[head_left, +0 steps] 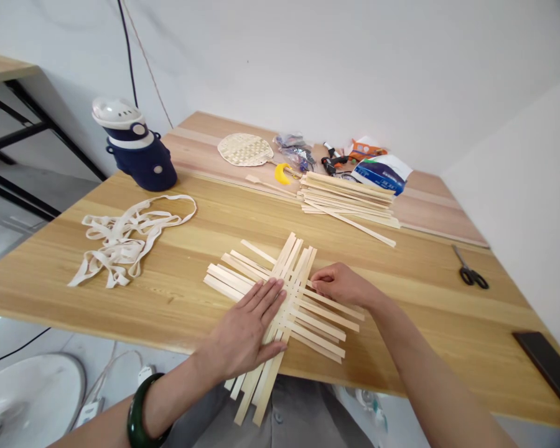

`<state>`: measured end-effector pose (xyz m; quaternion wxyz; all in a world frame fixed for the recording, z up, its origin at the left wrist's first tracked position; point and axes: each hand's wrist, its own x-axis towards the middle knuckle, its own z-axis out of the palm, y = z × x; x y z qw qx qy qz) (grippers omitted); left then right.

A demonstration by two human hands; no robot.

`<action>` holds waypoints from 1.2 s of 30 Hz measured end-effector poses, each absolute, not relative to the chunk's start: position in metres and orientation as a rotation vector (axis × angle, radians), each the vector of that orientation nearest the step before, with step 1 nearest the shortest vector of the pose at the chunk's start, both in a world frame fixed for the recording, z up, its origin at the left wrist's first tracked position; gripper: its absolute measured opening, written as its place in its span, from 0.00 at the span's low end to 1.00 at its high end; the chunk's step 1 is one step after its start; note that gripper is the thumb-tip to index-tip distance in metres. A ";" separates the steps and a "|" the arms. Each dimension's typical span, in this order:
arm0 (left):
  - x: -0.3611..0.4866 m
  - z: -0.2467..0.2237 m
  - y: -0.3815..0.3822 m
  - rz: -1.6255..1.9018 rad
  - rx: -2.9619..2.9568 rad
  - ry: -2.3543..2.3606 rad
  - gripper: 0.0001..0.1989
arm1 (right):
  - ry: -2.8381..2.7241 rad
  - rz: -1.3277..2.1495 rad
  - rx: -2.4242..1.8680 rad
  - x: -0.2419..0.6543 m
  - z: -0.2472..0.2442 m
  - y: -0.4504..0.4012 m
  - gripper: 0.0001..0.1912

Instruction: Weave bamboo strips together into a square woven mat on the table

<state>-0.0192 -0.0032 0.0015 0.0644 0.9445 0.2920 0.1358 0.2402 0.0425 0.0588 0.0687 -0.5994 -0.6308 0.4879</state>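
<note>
— on the near side of the wooden table, left to right?
— left hand first: flat, fingers spread, no grip, pressing on crossed bamboo strips.
— and farther right?
— right hand: narrow pinch on those strips.

You have a light wooden worktop in front of you. Nearest you lies a crossed lattice of pale bamboo strips, with a loose stack of bamboo strips beyond it. To your left are a tangle of white cloth tape and a navy-and-white appliance. Farther off, on a paler board, lie a small woven fan, a yellow object, clear plastic packets and a printed bag. Black-handled scissors rest toward your right, and a flat black panel lies along the right edge.
</note>
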 end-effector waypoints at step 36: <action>0.026 0.004 0.089 0.542 2.776 1.176 0.28 | -2.301 -0.072 -1.616 0.248 0.008 0.012 0.21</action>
